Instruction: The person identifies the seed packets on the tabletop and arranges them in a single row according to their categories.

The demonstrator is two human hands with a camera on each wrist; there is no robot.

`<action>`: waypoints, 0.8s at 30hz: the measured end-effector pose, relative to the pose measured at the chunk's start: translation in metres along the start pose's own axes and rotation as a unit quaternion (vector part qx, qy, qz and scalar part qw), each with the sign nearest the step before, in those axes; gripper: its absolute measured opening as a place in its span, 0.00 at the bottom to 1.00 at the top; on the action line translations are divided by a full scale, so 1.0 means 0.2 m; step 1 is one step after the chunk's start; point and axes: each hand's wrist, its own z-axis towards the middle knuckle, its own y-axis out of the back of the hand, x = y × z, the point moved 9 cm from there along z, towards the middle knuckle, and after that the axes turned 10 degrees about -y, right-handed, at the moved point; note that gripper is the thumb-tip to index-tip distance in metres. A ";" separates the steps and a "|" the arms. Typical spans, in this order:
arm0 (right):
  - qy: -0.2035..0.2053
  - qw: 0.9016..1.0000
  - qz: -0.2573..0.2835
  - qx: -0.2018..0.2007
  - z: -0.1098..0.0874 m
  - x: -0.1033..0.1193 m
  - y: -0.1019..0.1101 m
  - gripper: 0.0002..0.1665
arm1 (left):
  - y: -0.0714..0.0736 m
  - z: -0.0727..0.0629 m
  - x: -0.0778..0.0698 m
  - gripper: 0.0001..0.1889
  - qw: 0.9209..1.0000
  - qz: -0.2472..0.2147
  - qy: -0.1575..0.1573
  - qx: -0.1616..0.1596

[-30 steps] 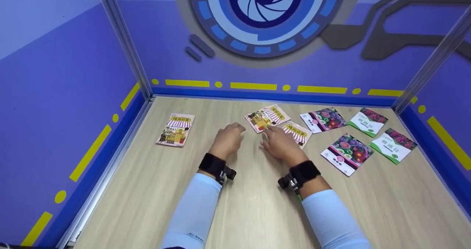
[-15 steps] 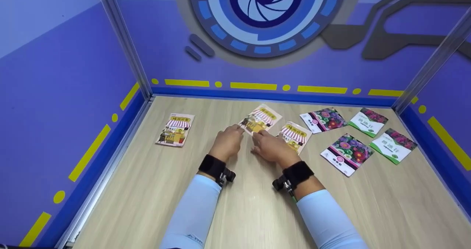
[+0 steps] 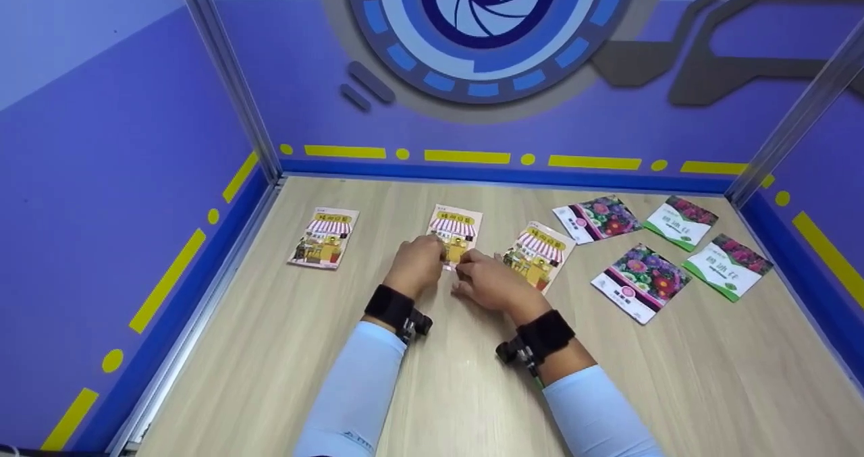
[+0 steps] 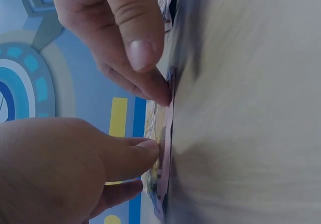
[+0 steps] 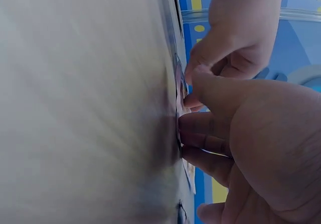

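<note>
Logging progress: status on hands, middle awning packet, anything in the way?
Left hand and right hand touching middle awning packet. Packet lying on table. No other packet covering it.

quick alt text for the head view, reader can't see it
A person's left hand and right hand touch the middle packet of three printed with a striped awning, spread across a wood-grain table. Four flower packets, two with pink stripes and two with green edges, lie to the right; a blue-purple wall stands behind.

Pale wood-grain tabletop is boxed in by purple-blue walls on three sides, metal posts in the back corners, yellow dash-and-dot trim down low. The back wall has this huge camera-shutter-looking graphic.
</note>
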 end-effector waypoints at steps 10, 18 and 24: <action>0.020 0.999 0.018 0.022 -0.02 0.07 -0.02 0.28 | 0.00 -0.02 0.08 0.07 0.998 -0.027 0.055 -0.002; 0.015 0.999 0.013 0.039 -0.02 0.09 -0.02 0.31 | 0.01 -0.05 0.12 0.10 0.996 -0.020 0.089 0.017; 0.032 0.997 0.037 0.061 -0.03 0.13 -0.05 0.32 | 0.03 -0.09 0.18 0.09 0.994 -0.019 0.104 0.022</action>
